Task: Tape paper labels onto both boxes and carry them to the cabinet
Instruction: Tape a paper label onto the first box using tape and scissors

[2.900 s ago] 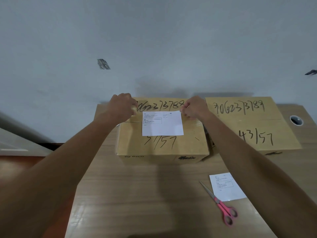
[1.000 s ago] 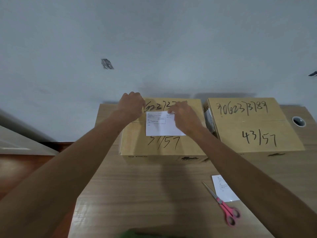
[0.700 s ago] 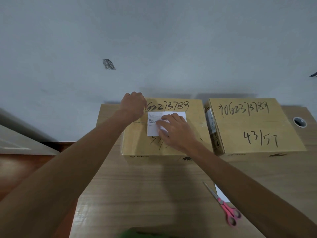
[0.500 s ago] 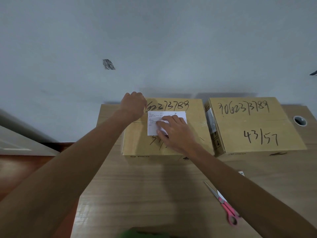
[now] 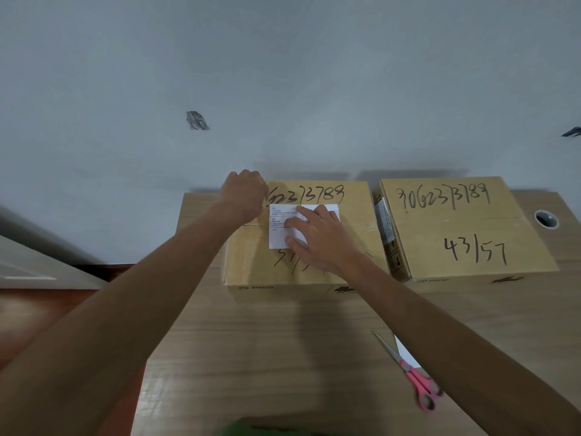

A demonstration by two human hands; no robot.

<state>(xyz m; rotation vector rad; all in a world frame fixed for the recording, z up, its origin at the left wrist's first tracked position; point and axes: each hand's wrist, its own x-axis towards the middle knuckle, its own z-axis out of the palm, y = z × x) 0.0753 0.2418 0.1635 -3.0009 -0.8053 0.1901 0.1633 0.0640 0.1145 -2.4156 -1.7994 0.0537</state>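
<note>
Two cardboard boxes stand side by side along the far edge of the bench [image 5: 251,347], against the wall. The left box [image 5: 251,262] carries a white label [image 5: 279,234] on its top, just below the handwritten number. The right hand [image 5: 317,240] lies flat on the label with its fingers straight and spread, pressing the paper down and covering its right part. The left hand [image 5: 245,193] sits at the label's upper left corner with its fingers curled into a loose fist; whether it pinches anything there cannot be told.

The right box [image 5: 465,228] stands just beside the left one, its top bare except for marker writing. A tape roll [image 5: 546,219] lies near the far right corner of the bench. Toward the near right edge, pink-handled scissors [image 5: 412,376] lie closed, with a second label [image 5: 405,354] just beyond them, mostly hidden under the right forearm.
</note>
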